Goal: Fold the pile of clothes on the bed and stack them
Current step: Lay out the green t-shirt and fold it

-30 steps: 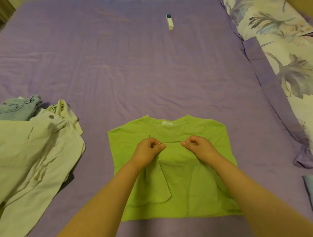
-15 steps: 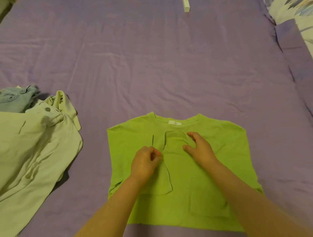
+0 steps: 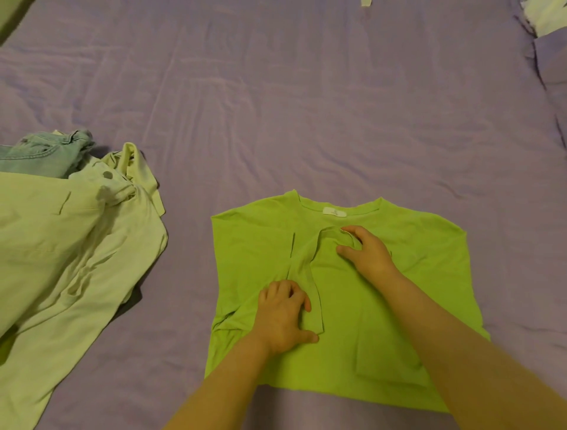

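Note:
A bright green T-shirt [image 3: 408, 245] lies flat on the purple bed sheet [image 3: 276, 107], neck away from me, its sleeves folded in over the body. My left hand [image 3: 283, 316] presses flat on the lower part of the folded left sleeve. My right hand [image 3: 366, 250] rests with spread fingers on the sleeve's upper end, just below the neckline. A pile of pale green clothes [image 3: 61, 254] lies at the left with blue jeans [image 3: 40, 152] behind it.
A small white object [image 3: 365, 3] sits at the top edge of the view. A floral pillow corner [image 3: 546, 18] and a purple fold of bedding [image 3: 552, 61] are at the upper right. Bare sheet stretches beyond the shirt.
Both hands let go of the pinched sleeve edge and laid it down. My left hand slid down toward me along the sleeve; my right hand flattened onto its top.

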Available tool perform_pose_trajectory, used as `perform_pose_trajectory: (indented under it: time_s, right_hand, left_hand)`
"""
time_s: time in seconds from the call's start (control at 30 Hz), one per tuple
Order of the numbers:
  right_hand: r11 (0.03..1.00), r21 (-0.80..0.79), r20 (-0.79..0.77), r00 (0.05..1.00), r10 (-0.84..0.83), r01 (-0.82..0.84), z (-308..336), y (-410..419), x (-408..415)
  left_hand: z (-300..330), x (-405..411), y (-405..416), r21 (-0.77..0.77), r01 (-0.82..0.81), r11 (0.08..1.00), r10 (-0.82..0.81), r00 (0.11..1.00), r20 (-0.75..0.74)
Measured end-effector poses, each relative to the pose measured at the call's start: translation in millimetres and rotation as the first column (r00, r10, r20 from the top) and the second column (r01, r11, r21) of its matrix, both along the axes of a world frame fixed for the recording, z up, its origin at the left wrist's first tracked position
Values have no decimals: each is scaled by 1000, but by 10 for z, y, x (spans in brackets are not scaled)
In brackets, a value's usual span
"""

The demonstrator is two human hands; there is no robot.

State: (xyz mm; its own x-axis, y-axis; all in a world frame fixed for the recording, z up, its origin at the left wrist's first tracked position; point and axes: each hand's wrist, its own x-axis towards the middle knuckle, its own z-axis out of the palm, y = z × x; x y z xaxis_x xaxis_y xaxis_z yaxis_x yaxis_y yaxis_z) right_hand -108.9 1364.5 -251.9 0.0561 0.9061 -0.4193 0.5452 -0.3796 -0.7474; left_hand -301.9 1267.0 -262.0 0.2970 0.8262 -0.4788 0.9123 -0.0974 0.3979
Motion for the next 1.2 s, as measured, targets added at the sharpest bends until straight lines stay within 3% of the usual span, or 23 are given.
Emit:
perform_pose_trajectory:
  time_s: [0.1,0.2,0.23,0.27,0.33,0.43,0.77,1.0,1.2]
  right_hand:
    - [1000,9,-58,998,24,-23,1,3,-36]
    - [998,8,-49,997,56,-55,25,52,-65]
    - [998,12,-39,997,64,-63,37,71,-75]
    - [998,18,-38,997,64,-64,48,90,-86]
    - [998,28,-52,997,52,-51,66,140,-103]
    - [999,21,-65,997,51,-49,109,261,-116]
    - [990,137,-27,999,-18,22,158,839,-129]
    - [980,198,141,989,-42,13,-67,1017,-175]
    - [985,165,144,989,22,-46,-142,901,-301]
  left_hand:
    - [-7,30,-12,17,-80,997,80,996,43]
    - [104,17,111,-134,-285,949,310,922,232]
    - [164,-5,169,-263,-380,887,455,818,352]
    - [229,-35,229,-393,-450,802,595,655,465]
    - [311,-150,370,-517,-562,646,753,357,553]
    - [374,-439,628,-446,-733,515,805,233,546]
    - [241,-1205,1366,-164,-909,383,811,246,531]
    - [36,-1239,1615,5,-915,404,816,362,450]
    - [-33,-1098,1541,-114,-855,506,799,416,434]
